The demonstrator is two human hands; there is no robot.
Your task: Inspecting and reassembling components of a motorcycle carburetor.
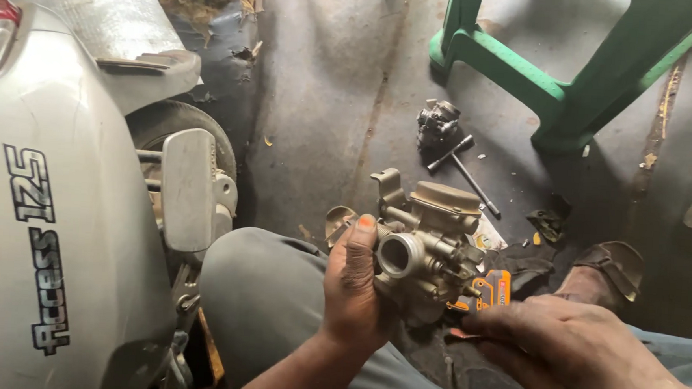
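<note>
My left hand is closed around the carburetor, thumb on the front and fingers behind the body, so the round intake opening faces me. I hold it above my knee, near the middle of the view. It looks to me like cast metal, so I judge it is rather heavy for its size, stiff, and maybe oily; the small brass fittings and levers look delicate, so the thick body is the better place to grip. My right hand, at four o'clock from the carburetor, holds a small orange tool whose tip touches the lower side of it; the fingers are together on the handle. At twelve o'clock on the concrete floor lie a second carburetor and a T-handle wrench. A green stool stands at one o'clock, a white scooter at nine o'clock.
</note>
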